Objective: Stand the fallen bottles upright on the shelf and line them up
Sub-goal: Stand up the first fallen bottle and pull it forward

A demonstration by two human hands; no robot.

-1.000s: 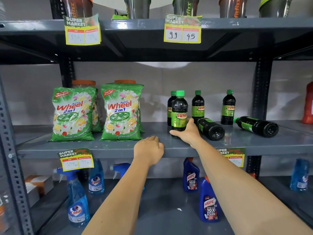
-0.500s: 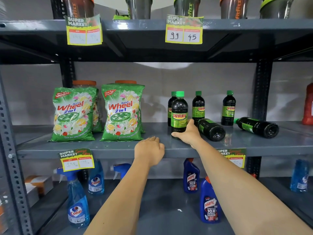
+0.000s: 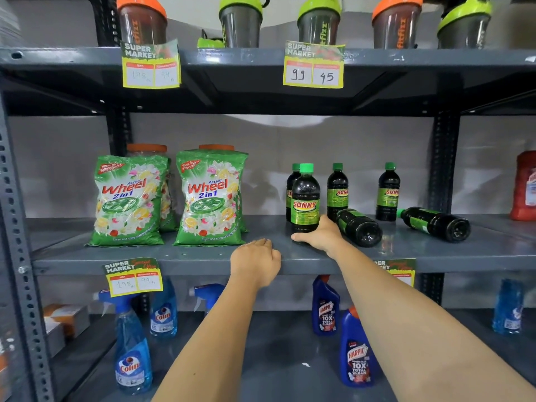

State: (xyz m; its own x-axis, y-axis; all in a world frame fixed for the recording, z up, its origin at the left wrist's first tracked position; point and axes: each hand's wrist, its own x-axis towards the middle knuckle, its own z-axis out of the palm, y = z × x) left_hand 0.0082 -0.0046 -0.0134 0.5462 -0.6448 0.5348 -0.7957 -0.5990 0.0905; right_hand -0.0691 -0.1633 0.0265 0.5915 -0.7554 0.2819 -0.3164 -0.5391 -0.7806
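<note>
On the grey middle shelf [image 3: 179,258] stand dark Sunny bottles with green caps. The front upright bottle [image 3: 305,195] has my right hand [image 3: 320,235] wrapped around its base. Another upright bottle [image 3: 291,187] stands right behind it, and two more [image 3: 337,190] [image 3: 388,192] stand at the back. Two bottles lie on their sides: one [image 3: 359,227] just right of my right hand, one [image 3: 436,223] farther right. My left hand [image 3: 256,261] rests as a loose fist on the shelf's front edge, holding nothing.
Two Wheel detergent bags [image 3: 129,200] [image 3: 211,198] stand at the left of the shelf, jars behind them. A red container [image 3: 526,187] is at the far right. Shaker cups fill the shelf above; blue Colin sprays [image 3: 132,355] and Harpic bottles [image 3: 358,358] stand below.
The front bottle in my right hand has turned slightly, so its Sunny label faces me more squarely. My left hand has stayed on the shelf edge.
</note>
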